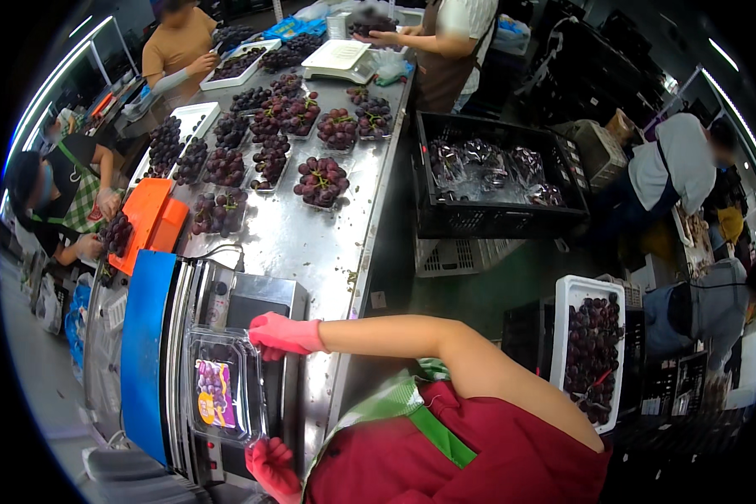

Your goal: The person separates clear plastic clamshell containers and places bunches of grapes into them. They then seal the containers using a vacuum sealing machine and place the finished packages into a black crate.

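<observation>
Fingers, right hand (pixel 286 334): pink-gloved, curled nearly together, pinching the upper right corner of a clear box.
Fingers, left hand (pixel 273 470): pink-gloved, bent inward at the lower right corner of that box; whether they grip it or only touch it, I cannot tell.
Clear box (pixel 245 378): lower left of centre, over a silver machine; it bears a purple-and-yellow label (pixel 214 393) picturing grapes.
Machine (pixel 290 294): lower left, with a long blue panel (pixel 147 353) along its left side.
Worktop (pixel 332 244): shiny metal, running from the lower left to the top centre, with small scraps on it.
Orange container (pixel 155 223): left, beyond the blue panel.
Punnets of grapes (pixel 321 182): grouped at upper centre-left, the fruit red to dark purple.
White tray (pixel 560 336): right of centre, low in the frame, full of dark grapes.
Black crate (pixel 500 220): upper right of centre, holding clear packs.
White scale (pixel 338 55): top centre, on the worktop.
Co-workers: one in a green checked apron (pixel 80 193) at left, one in a tan shirt (pixel 176 46) at upper left, one in a brown apron (pixel 439 55) at top, two at right.
</observation>
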Tool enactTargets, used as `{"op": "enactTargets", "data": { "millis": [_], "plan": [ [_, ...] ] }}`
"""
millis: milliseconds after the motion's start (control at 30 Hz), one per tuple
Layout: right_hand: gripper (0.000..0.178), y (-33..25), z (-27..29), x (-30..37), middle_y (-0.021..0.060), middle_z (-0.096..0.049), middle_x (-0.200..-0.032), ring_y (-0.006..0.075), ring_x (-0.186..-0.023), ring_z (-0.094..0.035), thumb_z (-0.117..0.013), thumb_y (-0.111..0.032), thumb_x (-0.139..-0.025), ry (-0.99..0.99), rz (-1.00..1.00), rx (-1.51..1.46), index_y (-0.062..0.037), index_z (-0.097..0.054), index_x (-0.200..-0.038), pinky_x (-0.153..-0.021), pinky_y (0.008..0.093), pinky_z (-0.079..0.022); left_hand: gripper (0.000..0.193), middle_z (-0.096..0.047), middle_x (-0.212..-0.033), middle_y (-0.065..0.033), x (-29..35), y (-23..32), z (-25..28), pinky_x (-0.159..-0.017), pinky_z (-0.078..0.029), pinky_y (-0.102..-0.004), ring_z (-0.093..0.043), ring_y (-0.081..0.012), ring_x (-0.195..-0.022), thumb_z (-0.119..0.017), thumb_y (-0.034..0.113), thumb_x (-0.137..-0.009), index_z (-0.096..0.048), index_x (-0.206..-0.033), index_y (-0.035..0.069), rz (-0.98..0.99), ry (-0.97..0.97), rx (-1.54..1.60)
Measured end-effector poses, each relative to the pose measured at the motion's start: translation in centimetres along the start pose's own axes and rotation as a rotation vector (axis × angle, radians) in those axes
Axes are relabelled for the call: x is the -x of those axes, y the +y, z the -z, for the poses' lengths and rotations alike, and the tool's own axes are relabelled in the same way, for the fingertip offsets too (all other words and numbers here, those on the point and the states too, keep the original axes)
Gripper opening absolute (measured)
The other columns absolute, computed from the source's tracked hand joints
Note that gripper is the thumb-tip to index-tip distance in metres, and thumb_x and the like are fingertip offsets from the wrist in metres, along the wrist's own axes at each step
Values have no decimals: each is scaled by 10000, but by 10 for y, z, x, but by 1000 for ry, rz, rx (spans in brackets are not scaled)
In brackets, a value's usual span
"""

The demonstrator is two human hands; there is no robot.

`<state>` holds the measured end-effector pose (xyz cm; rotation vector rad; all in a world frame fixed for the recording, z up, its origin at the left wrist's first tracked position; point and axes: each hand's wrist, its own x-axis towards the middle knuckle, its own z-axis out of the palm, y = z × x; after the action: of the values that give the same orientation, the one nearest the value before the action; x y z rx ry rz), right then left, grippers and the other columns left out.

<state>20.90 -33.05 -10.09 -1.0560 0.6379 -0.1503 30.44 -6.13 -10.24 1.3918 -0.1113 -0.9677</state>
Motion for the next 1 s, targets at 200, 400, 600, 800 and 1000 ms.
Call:
{"op": "enactTargets", "data": {
  "millis": [200, 400, 600, 800, 1000],
  "plan": [
    [132, 11, 5, 9, 46, -544, -650, 134, -573, -551, -481, -159, -799, 12, 164, -45, -39, -510, -751, -503, 256, -434, 180, -529, -715, -20, 12, -4, -13, -463, -344, -166, -459, -76, -541, -530, 250, -850, -488, -920, 90, -132, 10, -39],
    [190, 46, 85, 103, 63, -582, -780, 136, -694, -571, -526, -206, -838, -17, 167, -185, -40, -550, -926, -625, 262, -467, 91, -538, -620, -69, 44, -19, -81, -386, -388, -222, -487, -121, -448, -538, 143, -846, -479, -867, 76, -179, 64, -328],
    [178, 83, 202, 251, 21, -547, -960, 111, -865, -530, -545, -158, -868, 257, 448, -484, -35, -526, -994, -811, 284, -447, 240, -587, -912, -104, 55, -53, -216, -714, -514, -334, -597, -188, -812, -600, 160, -820, -503, -970, -1, 5, -505, -305],
    [121, 133, 210, 409, 26, -561, -939, 112, -896, -542, -547, -111, -862, 783, 846, -586, -17, -536, -939, -853, 281, -442, 368, -562, -1092, -120, 56, -93, -347, -904, -441, -378, -556, -213, -999, -551, 71, -839, -461, -1183, -23, 155, -1120, -348],
    [309, 190, 170, 487, 43, -414, -1198, 188, -1095, -473, -585, -127, -849, 1044, 1432, -829, -118, -366, -1066, -949, 441, -393, 228, -620, -874, -16, 105, -139, -464, -685, -438, -230, -548, -78, -737, -600, 59, -790, -566, -1006, -2, 147, -1577, -693]
  ]
}}
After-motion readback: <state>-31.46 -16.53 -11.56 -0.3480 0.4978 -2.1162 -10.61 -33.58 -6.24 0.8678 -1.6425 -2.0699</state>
